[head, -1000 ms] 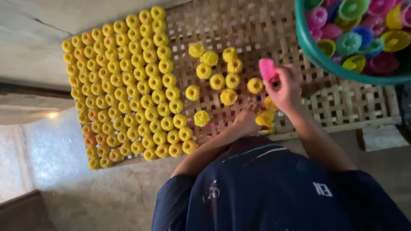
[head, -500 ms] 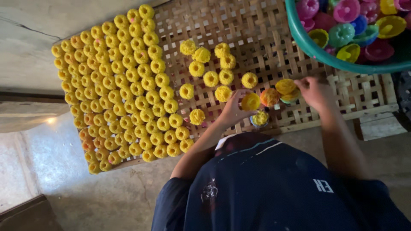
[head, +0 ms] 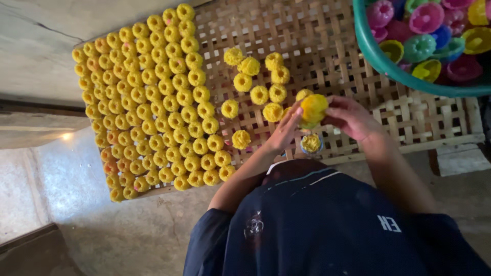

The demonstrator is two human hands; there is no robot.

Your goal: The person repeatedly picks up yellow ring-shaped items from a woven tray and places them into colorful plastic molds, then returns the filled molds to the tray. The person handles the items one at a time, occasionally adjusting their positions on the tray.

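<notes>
Where both hands meet above the near edge of the woven bamboo tray [head: 358, 76], held up just clear of the weave: one round yellow piece [head: 314, 107]. Right hand [head: 353, 117] closed on it, grip by thumb and fingertips from the far side. Left hand [head: 282, 134] with fingertips against its other side; cannot tell whether that grip truly clasps or only steadies. Directly below, touching the tray: small blue-rimmed mould [head: 311, 143] with yellow filling. To the left, loose cluster of yellow pieces [head: 259, 94] set apart from one another; further left, packed rows of the same pieces [head: 153, 102], shoulder to shoulder. Upper right: green basin [head: 388, 66] of empty coloured moulds [head: 419, 47], resting on the tray. Risks, as judged: looks soft and crumbly, so likely to break or dent under too hard a pinch; could slip if the fingers loosen unevenly, and would land on the filled mould beneath or on a neighbour just beside; near tray edge close, so could roll off to the floor; forearm low over the cluster, could brush pieces out of place. Hidden or unclear: underside of the held piece; whether a mould still clings to it; palms; basin cut by the frame; lower tray edge behind the dark shirt [head: 327, 225].
</notes>
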